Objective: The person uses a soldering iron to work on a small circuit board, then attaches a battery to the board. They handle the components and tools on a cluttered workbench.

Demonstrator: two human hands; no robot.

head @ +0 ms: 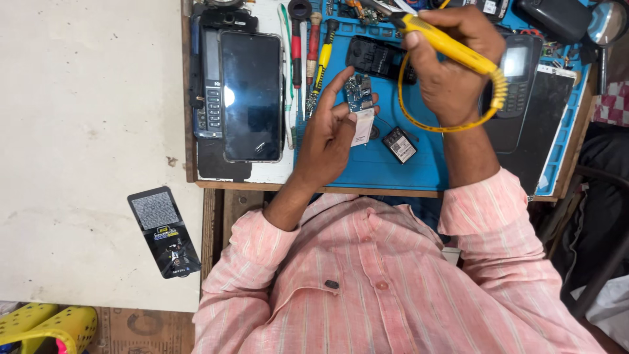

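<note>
My left hand [331,131] pinches a small blue circuit board [359,92] with a white piece under it, held just above the blue work mat [393,167]. My right hand [452,65] grips a yellow soldering iron [452,47], whose coiled yellow cord [419,121] loops below my wrist. The iron's tip points to the upper left, away from the board. A small black battery-like block [400,145] lies on the mat between my hands. A black phone shell [377,59] sits behind the board.
A large black smartphone [251,95] and a keypad phone [208,85] lie at the bench's left. Screwdrivers [313,56] lie beside the mat. Another keypad phone [517,72] and a dark panel [544,124] sit right. A black packet [164,231] lies on the white floor.
</note>
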